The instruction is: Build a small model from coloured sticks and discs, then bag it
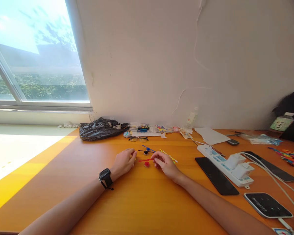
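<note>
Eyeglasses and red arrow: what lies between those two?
In the head view, a blue arrow and a black arrow lie between the eyeglasses and the red arrow.

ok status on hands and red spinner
Right hand seemingly pinching red spinner. Left hand beside it, nothing visibly held. Black spinner, blue spinner close behind.

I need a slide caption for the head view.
Right hand at one end of a red arrow spinner, left hand opposite, at an orange-brown desk.

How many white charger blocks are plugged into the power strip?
2: the farther charger block and the nearer charger block, towards the near end of the power strip; no others show.
</note>
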`<state>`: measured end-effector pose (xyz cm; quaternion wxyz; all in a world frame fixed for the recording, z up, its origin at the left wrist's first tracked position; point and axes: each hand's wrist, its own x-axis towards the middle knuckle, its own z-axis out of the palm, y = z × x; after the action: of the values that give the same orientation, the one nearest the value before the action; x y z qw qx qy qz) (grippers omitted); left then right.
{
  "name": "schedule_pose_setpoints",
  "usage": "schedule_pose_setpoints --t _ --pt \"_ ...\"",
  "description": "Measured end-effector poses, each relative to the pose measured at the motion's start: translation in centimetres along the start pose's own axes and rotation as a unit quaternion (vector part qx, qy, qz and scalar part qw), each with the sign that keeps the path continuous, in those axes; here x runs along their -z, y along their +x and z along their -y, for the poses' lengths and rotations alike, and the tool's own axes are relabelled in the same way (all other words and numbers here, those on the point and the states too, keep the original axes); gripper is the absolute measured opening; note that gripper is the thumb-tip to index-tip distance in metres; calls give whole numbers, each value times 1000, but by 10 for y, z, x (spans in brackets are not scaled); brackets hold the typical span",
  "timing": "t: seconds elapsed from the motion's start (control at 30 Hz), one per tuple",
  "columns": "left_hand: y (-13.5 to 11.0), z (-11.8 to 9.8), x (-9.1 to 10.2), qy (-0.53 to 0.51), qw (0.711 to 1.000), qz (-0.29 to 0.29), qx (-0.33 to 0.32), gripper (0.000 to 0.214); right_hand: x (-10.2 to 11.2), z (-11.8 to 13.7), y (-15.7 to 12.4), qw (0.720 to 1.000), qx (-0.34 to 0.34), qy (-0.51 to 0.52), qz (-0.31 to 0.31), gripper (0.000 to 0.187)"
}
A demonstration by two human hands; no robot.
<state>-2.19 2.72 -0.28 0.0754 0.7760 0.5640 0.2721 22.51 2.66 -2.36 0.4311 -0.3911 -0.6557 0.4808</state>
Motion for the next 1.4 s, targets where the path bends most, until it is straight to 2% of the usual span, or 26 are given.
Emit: schedule_pose_setpoints --t 0.13,0.3,0.53,0.67,0.8,0.97,1.1,1.27,1.4 --pt "6 13 5 -77 995 45 43 23 0 -4 2 1000 -2 -1 1 19" --pt "12 29 3 -69 997 36 -1 31 0 -5 2 1000 -9 2 0 20" --pt "9 23 11 -41 998 44 -14 23 -1 -1 2 1000 -18 9 -7 21" --pt "9 26 11 -2 998 41 -40 26 0 -1 1 1000 -19 14 -6 21" --pt "10 29 11 15 999 27 -43 28 0 -1 1 1000 -21 7 -7 21" --pt "8 24 13 15 997 45 -61 24 -1 2 1 1000 -18 10 -9 20" --pt "8 27 12 41 997 33 -59 24 -1 2 1 1000 -21 9 -13 20" --pt "10 31 9 16 998 14 -52 24 -1 0 2 1000 -21 12 -13 20" --pt "9 26 10 0 997 41 -62 24 0 -2 3 1000 -16 6 -9 20"
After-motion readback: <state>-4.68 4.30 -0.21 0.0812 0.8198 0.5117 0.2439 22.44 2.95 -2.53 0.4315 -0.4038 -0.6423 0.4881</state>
